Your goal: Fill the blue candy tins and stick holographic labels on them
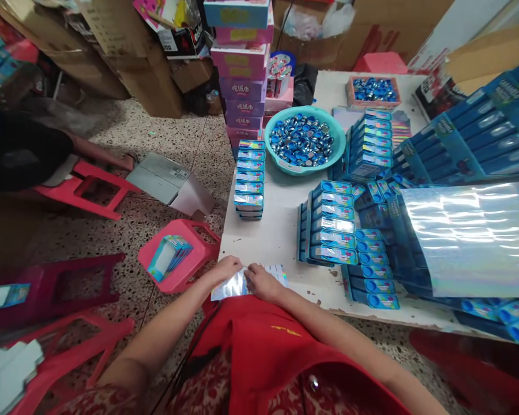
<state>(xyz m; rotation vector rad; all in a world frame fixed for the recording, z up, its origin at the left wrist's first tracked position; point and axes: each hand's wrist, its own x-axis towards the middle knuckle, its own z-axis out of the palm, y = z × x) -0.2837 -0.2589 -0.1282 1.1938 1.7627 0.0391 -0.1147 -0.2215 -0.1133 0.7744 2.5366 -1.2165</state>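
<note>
A shiny holographic sheet (229, 288) with printed patches lies at the near left edge of the table, against my red apron. My left hand (229, 268) is closed on the upper left part of the sheet, fingers bent together. Just right of it, my right hand (263, 282) grips the sheet with curled fingers; part of the sheet shows beyond its knuckles. What lies right under the fingertips is hidden. Ahead of my hands stands a stack of blue tins (248, 184) with printed lids. To the right are more rows of blue tins (333, 225).
A turquoise basin (337, 147) holds many small blue and silver round pieces. Beside it rises a tall stack of pink and purple boxes (243, 89). Another large shiny sheet (471, 242) covers tins at right. Pink stools (179, 282) and a person's arm (99, 151) are at left.
</note>
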